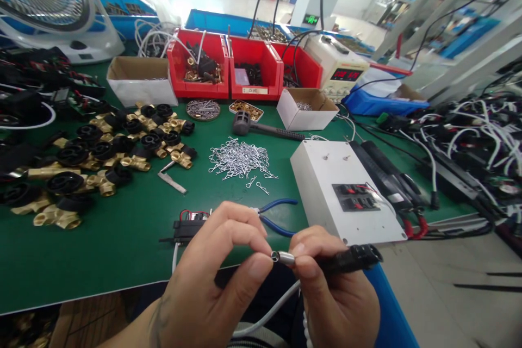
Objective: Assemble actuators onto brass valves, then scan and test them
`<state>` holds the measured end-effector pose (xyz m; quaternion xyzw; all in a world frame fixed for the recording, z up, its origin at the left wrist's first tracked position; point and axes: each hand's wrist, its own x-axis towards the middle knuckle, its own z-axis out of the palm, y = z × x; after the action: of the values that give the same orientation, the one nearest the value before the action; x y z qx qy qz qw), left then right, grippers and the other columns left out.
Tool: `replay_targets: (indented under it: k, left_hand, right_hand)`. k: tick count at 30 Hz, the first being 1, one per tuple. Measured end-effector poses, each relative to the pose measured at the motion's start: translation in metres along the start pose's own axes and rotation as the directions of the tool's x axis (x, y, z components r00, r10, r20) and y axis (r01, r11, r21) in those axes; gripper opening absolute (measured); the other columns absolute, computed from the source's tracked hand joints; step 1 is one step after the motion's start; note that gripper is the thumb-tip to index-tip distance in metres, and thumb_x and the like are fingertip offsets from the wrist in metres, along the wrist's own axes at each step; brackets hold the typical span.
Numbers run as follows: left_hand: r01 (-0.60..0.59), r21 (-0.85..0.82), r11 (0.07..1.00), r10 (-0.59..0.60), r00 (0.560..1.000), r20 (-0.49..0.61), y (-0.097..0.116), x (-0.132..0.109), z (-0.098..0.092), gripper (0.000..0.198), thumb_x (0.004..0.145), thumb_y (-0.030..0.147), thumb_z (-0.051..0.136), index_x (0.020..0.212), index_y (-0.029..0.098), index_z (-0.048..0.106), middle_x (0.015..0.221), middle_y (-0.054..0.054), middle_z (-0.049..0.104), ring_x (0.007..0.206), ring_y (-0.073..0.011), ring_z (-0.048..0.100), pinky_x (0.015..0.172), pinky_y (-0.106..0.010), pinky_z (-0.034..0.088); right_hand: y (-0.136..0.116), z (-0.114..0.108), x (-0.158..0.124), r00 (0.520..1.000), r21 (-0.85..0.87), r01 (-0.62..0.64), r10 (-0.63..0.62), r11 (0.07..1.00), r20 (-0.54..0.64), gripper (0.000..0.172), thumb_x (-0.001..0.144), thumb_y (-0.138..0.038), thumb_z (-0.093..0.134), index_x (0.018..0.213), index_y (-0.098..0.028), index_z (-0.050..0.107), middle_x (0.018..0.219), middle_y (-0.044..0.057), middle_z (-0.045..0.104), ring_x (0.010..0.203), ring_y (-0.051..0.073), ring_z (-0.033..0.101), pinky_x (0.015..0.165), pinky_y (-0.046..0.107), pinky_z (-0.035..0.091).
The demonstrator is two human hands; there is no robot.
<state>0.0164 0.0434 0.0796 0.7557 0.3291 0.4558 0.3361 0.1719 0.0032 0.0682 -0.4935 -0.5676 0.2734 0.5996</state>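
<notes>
Thumb and fingers of my left hand [228,266] pinch at a small shiny metal ring [274,256]. Right beside it is the metal tip [286,258] of a black cylindrical part [354,259], gripped by my right hand [338,288]. Whether ring and tip are joined, I cannot tell. Behind my left hand lies a small black device [190,228] with red wires and a white cable. Blue-handled pliers [279,217] rest on the green table just beyond my hands, their jaws partly covered by my left fingers.
A heap of metal clips [240,157] lies mid-table. Brass valves [101,157] with black caps crowd the left. A grey switch box [346,190] stands on the right. Further back are a black mallet [242,122], red bins [199,87] and a power supply [336,62].
</notes>
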Motion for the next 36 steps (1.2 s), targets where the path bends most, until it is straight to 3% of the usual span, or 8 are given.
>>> replay_targets:
  k: [6, 11, 17, 20, 25, 32, 36]
  left_hand:
    - [0.098, -0.043, 0.994, -0.095, 0.993, 0.069, 0.0024, -0.0020, -0.0043, 0.014, 0.092, 0.009, 0.051, 0.090, 0.022, 0.055, 0.098, -0.001, 0.057, 0.092, -0.0097, 0.057, 0.083, -0.019, 0.049]
    - [0.135, -0.076, 0.988, -0.126, 0.986, 0.105, 0.0027, -0.0019, -0.0078, 0.013, 0.096, 0.015, 0.044, 0.092, 0.023, 0.054, 0.102, 0.000, 0.056, 0.096, -0.0103, 0.055, 0.084, -0.018, 0.046]
    - [0.307, -0.105, 0.946, -0.290, 0.945, 0.152, 0.0040, -0.0004, -0.0056, 0.013, 0.094, 0.016, 0.047, 0.086, 0.024, 0.051, 0.101, 0.003, 0.055, 0.094, -0.0091, 0.055, 0.081, -0.018, 0.044]
    - [0.281, -0.117, 0.952, -0.268, 0.956, 0.115, 0.0037, -0.0014, -0.0042, 0.014, 0.094, 0.014, 0.048, 0.086, 0.024, 0.052, 0.100, 0.004, 0.054, 0.094, -0.0083, 0.054, 0.082, -0.017, 0.043]
    - [0.199, -0.098, 0.975, -0.193, 0.979, 0.067, 0.0033, -0.0043, -0.0037, 0.016, 0.095, 0.011, 0.047, 0.091, 0.025, 0.053, 0.103, 0.004, 0.052, 0.099, -0.0072, 0.052, 0.087, -0.016, 0.041]
    - [0.155, -0.050, 0.987, -0.150, 0.985, 0.086, 0.0034, -0.0060, -0.0031, 0.015, 0.095, 0.011, 0.048, 0.093, 0.025, 0.052, 0.107, 0.004, 0.051, 0.104, -0.0074, 0.050, 0.093, -0.015, 0.038]
    - [0.181, -0.019, 0.983, -0.178, 0.979, 0.101, 0.0053, -0.0022, -0.0057, 0.016, 0.094, 0.011, 0.045, 0.087, 0.024, 0.050, 0.105, 0.004, 0.052, 0.099, -0.0070, 0.052, 0.088, -0.015, 0.041]
  right_hand:
    - [-0.0015, -0.0008, 0.0004, 1.000, -0.024, 0.016, -0.015, 1.000, 0.021, 0.013, 0.095, -0.027, 0.060, 0.083, -0.022, 0.061, 0.073, -0.002, 0.060, 0.068, 0.012, 0.057, 0.060, 0.023, 0.046]
    - [-0.0025, 0.0009, 0.0036, 0.997, -0.070, 0.019, -0.013, 0.997, 0.079, 0.017, 0.096, -0.027, 0.059, 0.080, -0.021, 0.060, 0.072, -0.004, 0.061, 0.068, 0.010, 0.059, 0.063, 0.021, 0.047]
    - [0.0001, 0.0007, 0.0043, 0.996, -0.069, 0.074, -0.070, 0.995, 0.057, 0.016, 0.096, -0.028, 0.059, 0.082, -0.021, 0.060, 0.073, -0.005, 0.062, 0.069, 0.008, 0.060, 0.064, 0.018, 0.049]
    - [0.0010, -0.0011, 0.0024, 0.995, -0.057, 0.084, -0.080, 0.995, 0.066, 0.008, 0.094, -0.018, 0.060, 0.088, -0.022, 0.063, 0.077, -0.006, 0.065, 0.073, 0.007, 0.061, 0.068, 0.016, 0.050]
    - [-0.0006, -0.0016, -0.0008, 0.995, -0.077, 0.088, -0.085, 0.993, 0.045, 0.024, 0.088, -0.003, 0.059, 0.099, -0.024, 0.064, 0.088, -0.007, 0.067, 0.081, 0.005, 0.062, 0.076, 0.013, 0.050]
    - [0.0006, 0.0019, 0.0004, 0.991, -0.081, 0.125, -0.122, 0.989, 0.049, 0.024, 0.087, -0.002, 0.055, 0.096, -0.023, 0.060, 0.084, -0.006, 0.062, 0.078, 0.006, 0.061, 0.072, 0.014, 0.049]
    - [0.0023, -0.0004, -0.0003, 0.987, -0.099, 0.154, -0.150, 0.983, 0.052, 0.023, 0.087, -0.002, 0.054, 0.096, -0.023, 0.058, 0.084, -0.006, 0.060, 0.077, 0.006, 0.059, 0.072, 0.014, 0.049]
